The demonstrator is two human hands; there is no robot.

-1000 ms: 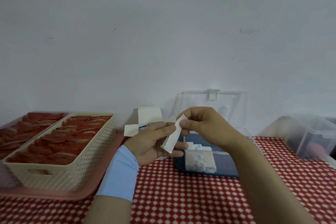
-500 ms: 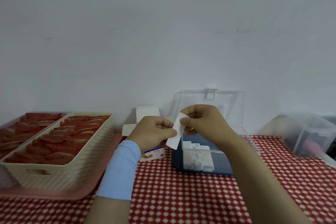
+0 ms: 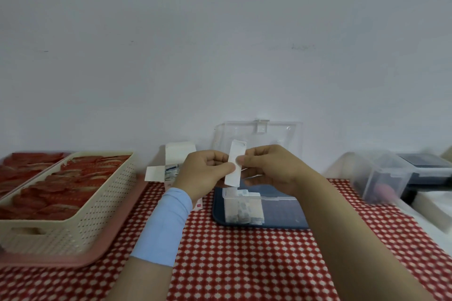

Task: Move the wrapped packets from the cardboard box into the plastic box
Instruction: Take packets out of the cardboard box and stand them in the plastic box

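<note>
Both hands meet in the lower middle of the frame. The left hand point(image 3: 205, 173) and the right hand point(image 3: 271, 168) each pinch one white packet point(image 3: 235, 164) in a fingertip grip, holding it in the air above the back left corner of the plastic box point(image 3: 281, 217).

There is open air in front of the upright clear lid point(image 3: 259, 134), which leans toward the wall. The cardboard box point(image 3: 176, 161) stands just left of the left hand with its white flaps spread open. Bare red-and-white checked tabletop point(image 3: 244, 264) lies between the forearms. A perforated cream basket point(image 3: 73, 215) on a pink tray point(image 3: 97, 254) fills the lower left, and a clear bin point(image 3: 381, 178) sits at the right edge.

The packet is a flat, thin paper strip with straight edges. The plastic box has clear walls and a dark blue floor, and a row of white packets point(image 3: 242, 210) stands packed along its left side. A smooth light-blue band point(image 3: 166, 225) wraps the left wrist.

Half a second earlier the packet leaned with its lower end toward the left hand. Now it stands nearly upright, and its top end shows above the fingers.
</note>
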